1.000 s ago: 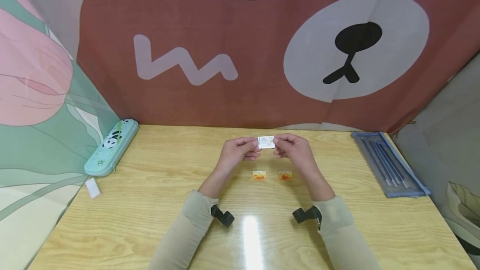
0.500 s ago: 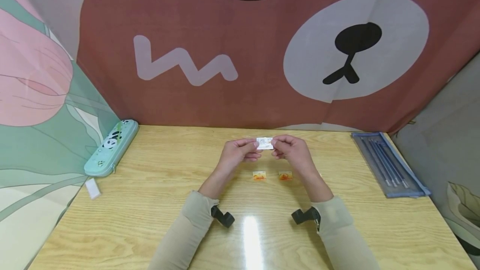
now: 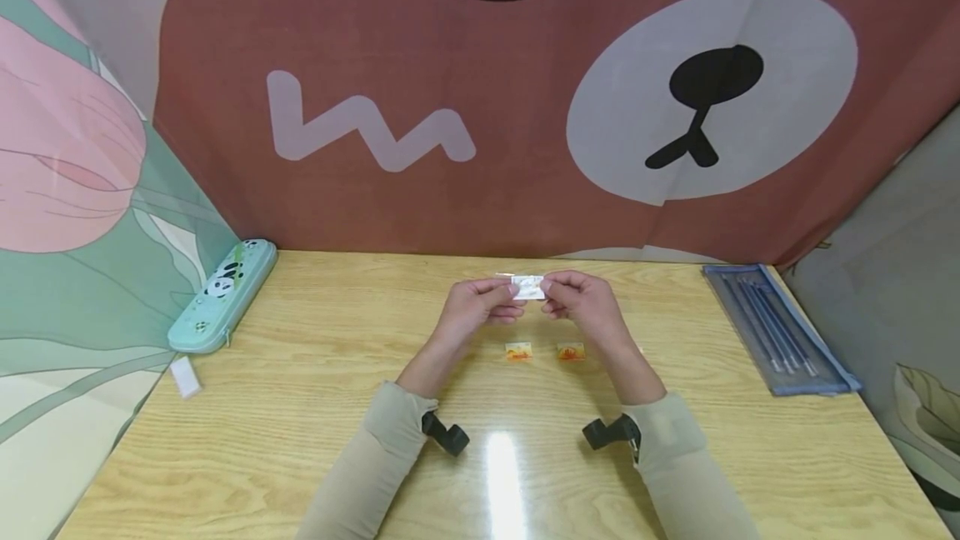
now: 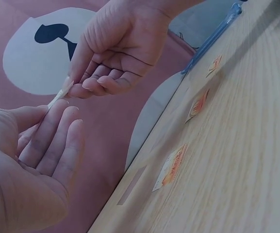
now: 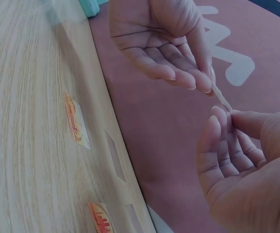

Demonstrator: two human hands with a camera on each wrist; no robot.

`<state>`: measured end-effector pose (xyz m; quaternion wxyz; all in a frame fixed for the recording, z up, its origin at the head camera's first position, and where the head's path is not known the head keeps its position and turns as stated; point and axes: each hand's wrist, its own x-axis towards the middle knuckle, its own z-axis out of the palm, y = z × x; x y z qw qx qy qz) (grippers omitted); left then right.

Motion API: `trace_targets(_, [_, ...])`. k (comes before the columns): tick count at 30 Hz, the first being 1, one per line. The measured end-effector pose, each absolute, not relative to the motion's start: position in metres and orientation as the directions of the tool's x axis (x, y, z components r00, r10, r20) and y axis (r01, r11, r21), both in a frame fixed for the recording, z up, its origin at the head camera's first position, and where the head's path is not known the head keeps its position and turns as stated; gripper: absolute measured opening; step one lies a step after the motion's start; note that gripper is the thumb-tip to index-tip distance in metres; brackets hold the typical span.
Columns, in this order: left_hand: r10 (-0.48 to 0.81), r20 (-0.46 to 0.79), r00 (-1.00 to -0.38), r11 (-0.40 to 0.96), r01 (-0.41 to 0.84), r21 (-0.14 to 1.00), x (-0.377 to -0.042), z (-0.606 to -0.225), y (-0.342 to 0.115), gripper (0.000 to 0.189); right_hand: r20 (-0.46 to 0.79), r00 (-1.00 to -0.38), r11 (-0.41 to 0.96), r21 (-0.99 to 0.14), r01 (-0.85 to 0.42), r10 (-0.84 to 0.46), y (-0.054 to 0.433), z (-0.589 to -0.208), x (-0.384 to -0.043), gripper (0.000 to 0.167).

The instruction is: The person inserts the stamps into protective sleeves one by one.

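Between my two hands, above the table, is a small white stamp (image 3: 528, 287) with faint print, seen nearly edge-on in both wrist views. My left hand (image 3: 477, 303) pinches its left end between thumb and forefinger. The right end is pinched by my right hand (image 3: 585, 303) in the same way; the other fingers of both hands are loosely bent. Below the hands, two orange-and-yellow stamps lie flat on the table, a left one (image 3: 518, 351) and a right one (image 3: 571, 351). The left wrist view also shows a third orange stamp (image 4: 214, 65) farther along the row.
A mint pencil case (image 3: 223, 297) with a panda print lies at the table's left edge, with a small white block (image 3: 186, 377) below it. At right is a clear blue-edged pouch (image 3: 780, 332) holding long thin items. Greyish flat rectangles (image 5: 114, 156) lie near the far edge.
Both hands have shifted very slightly left with the stamp, the right hand a little more than the left. Its printed face looks paler now. The stamps on the table have stayed put.
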<state>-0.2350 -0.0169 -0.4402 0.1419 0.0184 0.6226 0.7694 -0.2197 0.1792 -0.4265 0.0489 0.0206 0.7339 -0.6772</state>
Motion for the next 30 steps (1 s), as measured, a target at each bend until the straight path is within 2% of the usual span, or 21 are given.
trace_targets(11, [0.265, -0.146, -0.953, -0.203, -0.204, 0.958, -0.234, -0.442, -0.013, 0.022, -0.091, -0.995, 0.089, -0.992, 0.088, -0.029, 0.175, -0.428, -0.218, 0.03])
trace_targets(15, [0.272, -0.124, -0.954, -0.137, -0.165, 0.977, -0.235, -0.44, -0.017, 0.031, -0.095, -0.995, 0.082, -0.992, 0.093, -0.021, 0.178, -0.428, -0.219, 0.031])
trace_targets(17, [0.268, -0.076, -0.961, -0.05, -0.092, 0.995, -0.236, -0.439, -0.022, 0.042, -0.095, -0.995, 0.08, -0.992, 0.093, -0.017, 0.181, -0.427, -0.219, 0.032])
trace_targets(19, [0.261, 0.012, -0.965, 0.087, 0.036, 0.996, -0.237, -0.437, -0.029, 0.054, -0.089, -0.996, 0.074, -0.993, 0.088, -0.016, 0.183, -0.427, -0.219, 0.033])
trace_targets(23, [0.295, 0.205, -0.933, 0.344, 0.304, 0.888, -0.238, -0.432, -0.038, 0.071, -0.084, -0.996, 0.077, -0.994, 0.082, -0.021, 0.185, -0.425, -0.219, 0.033])
trace_targets(26, [0.361, 0.289, -0.887, 0.437, 0.435, 0.787, -0.238, -0.429, -0.041, 0.067, -0.088, -0.996, 0.076, -0.993, 0.086, -0.024, 0.185, -0.424, -0.219, 0.033])
trace_targets(30, [0.412, 0.315, -0.855, 0.472, 0.496, 0.729, -0.238, -0.427, -0.04, 0.056, -0.091, -0.995, 0.08, -0.993, 0.089, -0.025, 0.185, -0.424, -0.219, 0.034])
